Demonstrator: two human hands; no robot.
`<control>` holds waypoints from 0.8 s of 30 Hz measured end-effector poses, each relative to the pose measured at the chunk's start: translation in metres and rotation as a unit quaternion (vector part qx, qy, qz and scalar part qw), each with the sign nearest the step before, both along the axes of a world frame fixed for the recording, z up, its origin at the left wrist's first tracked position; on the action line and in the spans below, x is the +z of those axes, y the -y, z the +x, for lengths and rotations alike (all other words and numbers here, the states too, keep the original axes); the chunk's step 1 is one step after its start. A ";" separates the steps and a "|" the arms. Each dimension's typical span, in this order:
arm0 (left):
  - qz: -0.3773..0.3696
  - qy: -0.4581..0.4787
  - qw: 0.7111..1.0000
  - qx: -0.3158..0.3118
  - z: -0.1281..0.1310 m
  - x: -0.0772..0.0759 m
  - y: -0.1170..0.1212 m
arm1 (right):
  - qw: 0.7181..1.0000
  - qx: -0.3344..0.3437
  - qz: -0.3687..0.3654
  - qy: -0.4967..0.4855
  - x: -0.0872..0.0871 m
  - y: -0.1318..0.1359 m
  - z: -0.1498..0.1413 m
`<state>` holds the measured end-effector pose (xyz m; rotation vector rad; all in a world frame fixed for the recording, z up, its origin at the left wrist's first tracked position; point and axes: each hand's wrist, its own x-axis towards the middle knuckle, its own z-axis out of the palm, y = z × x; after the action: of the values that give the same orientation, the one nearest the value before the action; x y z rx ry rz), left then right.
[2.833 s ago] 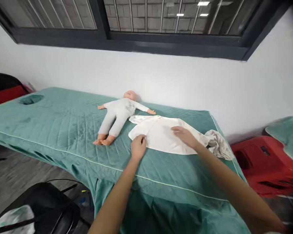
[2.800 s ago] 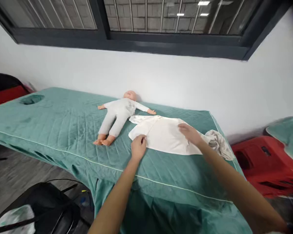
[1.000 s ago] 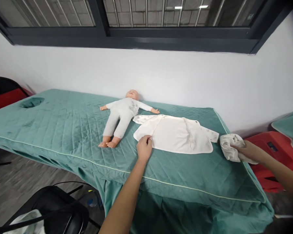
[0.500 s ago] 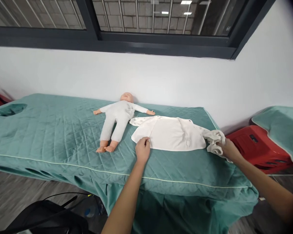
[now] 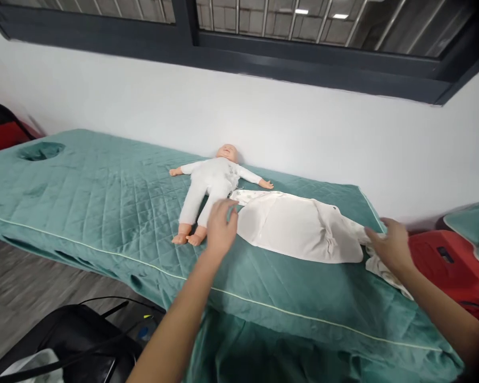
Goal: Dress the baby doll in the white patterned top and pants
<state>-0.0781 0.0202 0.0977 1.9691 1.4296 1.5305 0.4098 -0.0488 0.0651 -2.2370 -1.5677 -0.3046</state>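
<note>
A white baby garment (image 5: pixel 297 223) with small-patterned edges lies spread on the green quilted bed cover. On its left, a baby doll (image 5: pixel 211 175) with a white cloth body lies on its back, arms stretched out. My left hand (image 5: pixel 220 229) is raised in front of the doll's leg, thumb and fingers apart, holding nothing. Beyond the garment's right end, my right hand (image 5: pixel 393 247) has its thumb and fingers spread over the garment's narrow patterned end. Under that hand lies a crumpled pale cloth (image 5: pixel 383 271), partly hidden; whether the fingers touch it I cannot tell.
The green bed cover (image 5: pixel 104 197) has a round hole at far left and hangs over the front edge. A white wall and dark window frame (image 5: pixel 303 69) run behind. A red plastic chair (image 5: pixel 451 260) stands at right, a black seat (image 5: pixel 83 340) below left.
My left hand has left the garment's edge and moved left toward the doll's legs. My right hand has let go of the crumpled cloth, which now lies lower. The view has shifted and tilted.
</note>
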 end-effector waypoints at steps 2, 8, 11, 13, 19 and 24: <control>0.006 -0.041 0.999 0.032 -0.036 0.018 -0.023 | 0.995 0.083 0.061 0.000 0.001 -0.051 -0.057; -0.082 0.021 0.993 0.088 -0.132 -0.014 -0.101 | 0.953 0.257 0.004 -0.160 0.000 -0.229 -0.241; -0.150 0.059 0.982 0.094 -0.149 -0.045 -0.126 | 0.925 0.299 -0.058 -0.226 0.002 -0.305 -0.306; -0.187 0.084 0.977 0.058 -0.152 -0.058 -0.139 | 0.914 0.305 -0.102 -0.249 0.005 -0.343 -0.337; -0.173 0.129 0.976 0.026 -0.151 -0.071 -0.169 | 0.881 0.306 -0.137 -0.335 0.019 -0.393 -0.372; -0.162 0.151 0.975 -0.006 -0.134 -0.065 -0.164 | 0.878 0.297 -0.138 -0.348 0.047 -0.382 -0.335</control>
<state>-0.2117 0.1845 0.0323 1.4851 1.4266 1.4120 0.0751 0.3336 0.1120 -1.6015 -1.8032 0.8485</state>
